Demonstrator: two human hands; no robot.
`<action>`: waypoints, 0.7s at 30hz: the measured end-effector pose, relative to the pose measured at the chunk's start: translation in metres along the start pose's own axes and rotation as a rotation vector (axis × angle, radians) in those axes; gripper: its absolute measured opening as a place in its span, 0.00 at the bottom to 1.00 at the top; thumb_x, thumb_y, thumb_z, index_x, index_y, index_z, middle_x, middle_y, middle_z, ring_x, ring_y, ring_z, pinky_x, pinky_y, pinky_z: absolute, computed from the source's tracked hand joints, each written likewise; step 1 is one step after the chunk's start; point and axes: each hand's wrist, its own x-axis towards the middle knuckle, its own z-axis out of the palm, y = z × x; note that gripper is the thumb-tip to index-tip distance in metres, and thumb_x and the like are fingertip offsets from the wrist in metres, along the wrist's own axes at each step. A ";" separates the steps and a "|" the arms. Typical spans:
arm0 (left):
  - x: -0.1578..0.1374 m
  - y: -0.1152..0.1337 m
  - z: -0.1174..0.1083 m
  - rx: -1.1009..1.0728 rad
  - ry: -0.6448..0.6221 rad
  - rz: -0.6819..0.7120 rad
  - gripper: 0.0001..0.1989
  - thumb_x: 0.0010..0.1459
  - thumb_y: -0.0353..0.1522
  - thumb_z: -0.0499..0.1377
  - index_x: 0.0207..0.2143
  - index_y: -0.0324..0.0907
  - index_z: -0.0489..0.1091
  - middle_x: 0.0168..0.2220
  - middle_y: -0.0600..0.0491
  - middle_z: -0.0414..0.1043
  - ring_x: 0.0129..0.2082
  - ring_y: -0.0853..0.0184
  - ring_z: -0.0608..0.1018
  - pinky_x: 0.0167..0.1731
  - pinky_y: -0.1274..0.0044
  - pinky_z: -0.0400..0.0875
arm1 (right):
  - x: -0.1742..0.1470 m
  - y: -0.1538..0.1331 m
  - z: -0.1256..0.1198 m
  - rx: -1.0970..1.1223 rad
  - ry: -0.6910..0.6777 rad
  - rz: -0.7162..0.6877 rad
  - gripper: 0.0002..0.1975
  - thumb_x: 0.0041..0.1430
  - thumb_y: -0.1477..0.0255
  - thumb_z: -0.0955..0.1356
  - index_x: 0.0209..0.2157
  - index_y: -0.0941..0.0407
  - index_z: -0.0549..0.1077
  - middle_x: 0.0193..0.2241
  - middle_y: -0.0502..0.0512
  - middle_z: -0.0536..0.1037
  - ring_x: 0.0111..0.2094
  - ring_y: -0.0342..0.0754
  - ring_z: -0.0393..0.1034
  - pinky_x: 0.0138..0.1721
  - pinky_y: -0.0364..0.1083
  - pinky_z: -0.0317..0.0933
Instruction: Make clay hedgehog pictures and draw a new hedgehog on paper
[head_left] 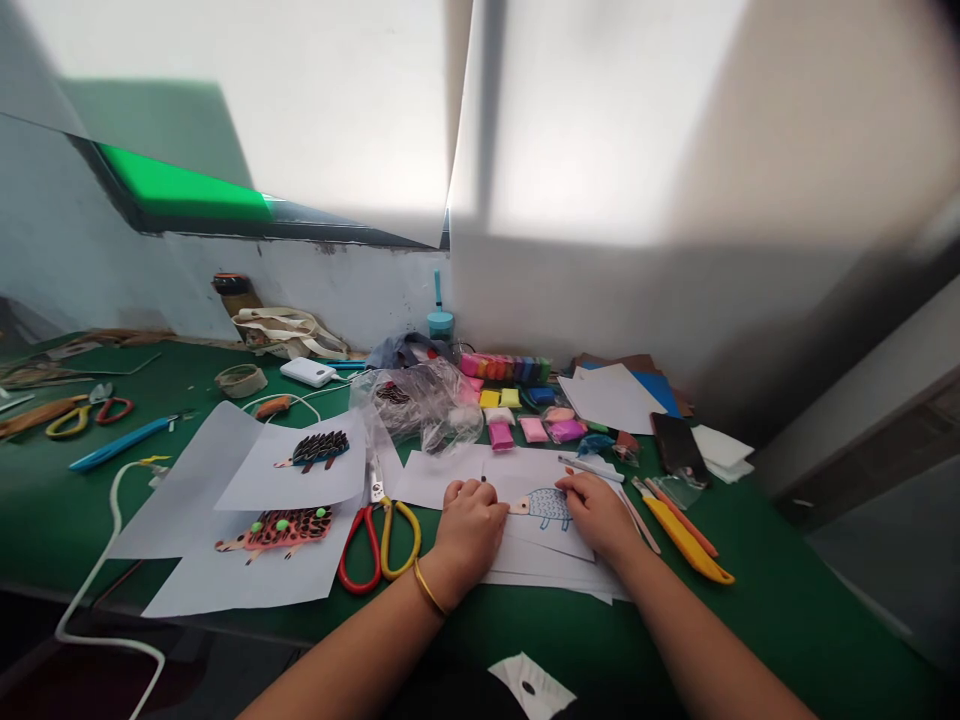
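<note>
A sheet of paper with a hedgehog drawing [546,508] in blue outline lies in front of me; its face is filled in a pale peach tone. Beside the snout, my left hand [472,522] rests on the paper with fingers curled and closed, the index fingertip near the nose. At the hedgehog's rear, my right hand [600,510] lies on the sheet with thumb and fingers drawn together. Whether anything small sits in either hand is hidden. More white sheets [536,568] lie beneath the drawing.
Scissors with red and yellow handles [379,540] lie left of my hands. Two decorated hedgehog pictures [289,530] are farther left. Clay packets [501,434] and a plastic bag [427,400] lie behind. A yellow cutter [686,540] and a phone [677,448] are at the right.
</note>
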 end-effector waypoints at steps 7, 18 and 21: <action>-0.001 -0.001 0.000 -0.012 0.029 -0.020 0.08 0.60 0.31 0.58 0.40 0.50 0.76 0.37 0.52 0.71 0.42 0.61 0.68 0.46 0.66 0.56 | 0.000 0.003 0.001 -0.008 0.001 0.003 0.16 0.57 0.73 0.60 0.39 0.54 0.78 0.42 0.55 0.79 0.50 0.51 0.69 0.55 0.51 0.60; 0.000 -0.001 0.001 -0.007 -0.003 0.004 0.10 0.62 0.30 0.55 0.40 0.50 0.75 0.37 0.51 0.71 0.42 0.61 0.68 0.46 0.65 0.56 | 0.000 0.003 0.001 0.018 0.013 0.001 0.16 0.56 0.73 0.61 0.39 0.53 0.78 0.41 0.54 0.79 0.50 0.51 0.69 0.54 0.51 0.60; -0.001 0.000 0.000 -0.010 0.014 -0.002 0.12 0.62 0.30 0.56 0.45 0.51 0.74 0.39 0.51 0.70 0.43 0.61 0.67 0.46 0.65 0.56 | 0.001 0.003 0.001 0.010 0.008 -0.008 0.16 0.57 0.73 0.60 0.39 0.54 0.78 0.42 0.55 0.79 0.51 0.51 0.68 0.55 0.51 0.60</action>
